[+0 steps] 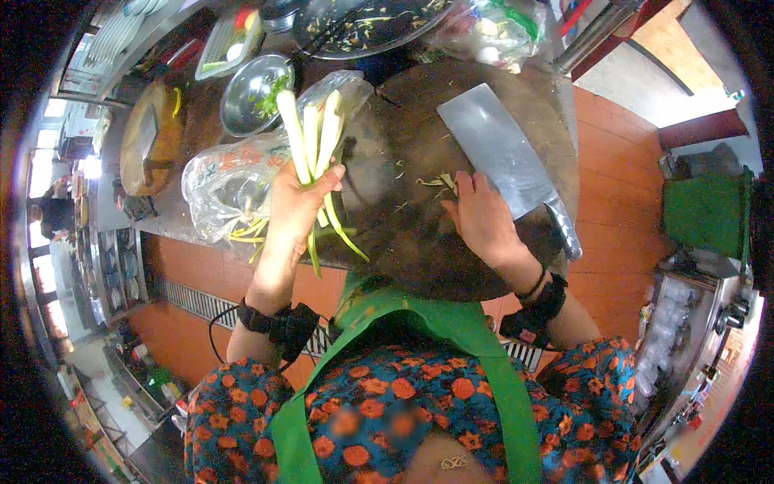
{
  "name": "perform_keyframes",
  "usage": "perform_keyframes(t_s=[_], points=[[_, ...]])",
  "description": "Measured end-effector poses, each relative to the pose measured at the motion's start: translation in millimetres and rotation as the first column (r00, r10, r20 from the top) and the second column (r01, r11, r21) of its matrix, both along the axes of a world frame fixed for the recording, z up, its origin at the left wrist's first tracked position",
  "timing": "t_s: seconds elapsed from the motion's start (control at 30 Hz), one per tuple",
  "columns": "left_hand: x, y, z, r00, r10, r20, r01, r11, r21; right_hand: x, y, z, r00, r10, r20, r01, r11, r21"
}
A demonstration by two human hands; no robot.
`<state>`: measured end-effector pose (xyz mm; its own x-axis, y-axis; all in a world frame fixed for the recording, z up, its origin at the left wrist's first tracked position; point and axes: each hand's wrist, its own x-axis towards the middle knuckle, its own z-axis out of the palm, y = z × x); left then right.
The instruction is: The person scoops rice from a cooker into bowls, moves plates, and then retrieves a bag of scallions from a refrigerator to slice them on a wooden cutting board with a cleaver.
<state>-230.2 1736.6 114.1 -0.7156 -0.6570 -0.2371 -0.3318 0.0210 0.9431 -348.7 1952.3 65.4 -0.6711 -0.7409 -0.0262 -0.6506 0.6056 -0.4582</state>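
Several pale stalks with green ends (310,139), likely leeks or garlic shoots, are gripped in my left hand (297,189) above the left part of a round wooden chopping block (417,248). Their green tips hang down past my wrist. My right hand (484,221) has its fingertips on a small heap of yellowish trimmings (444,183) on the block. Just beyond that hand lies a Chinese cleaver (499,148), flat, its metal handle (563,231) towards the block's right edge. A clear plastic bag (233,175) with more green stalks rests left of the block.
A metal bowl (242,100) with chopped greens stands behind the bag. Further back are a large pan of scraps (375,36), a vegetable basket (230,45) and a filled plastic bag (493,36). A second round board (166,145) with a cleaver (145,136) sits left.
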Motion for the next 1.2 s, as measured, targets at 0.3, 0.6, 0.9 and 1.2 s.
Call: perform_keyframes(t_s=[0.3,0.6,0.9,1.2], points=[[0.1,-9.2,-1.8,0.998,-0.042,-0.04,0.043,0.999,0.022,4.0,-62.4,-37.5,0.975,0.053,-0.214,-0.025,0.991,0.129],[-35.7,-20.4,5.5,0.976,-0.185,0.115,0.204,0.961,-0.184,-3.4,-55.0,-54.3,0.903,0.195,-0.383,-0.241,0.967,-0.077],[-45.4,-20.9,-5.4,0.937,-0.328,0.124,0.349,0.902,-0.253,-64.7,-50.2,-1.4,0.958,-0.166,0.234,0.201,0.97,-0.134],[-40.7,-18.3,-13.5,0.884,-0.437,0.168,0.464,0.865,-0.191,-302.0,-67.6,11.6,0.882,-0.472,-0.011,0.419,0.794,-0.44]])
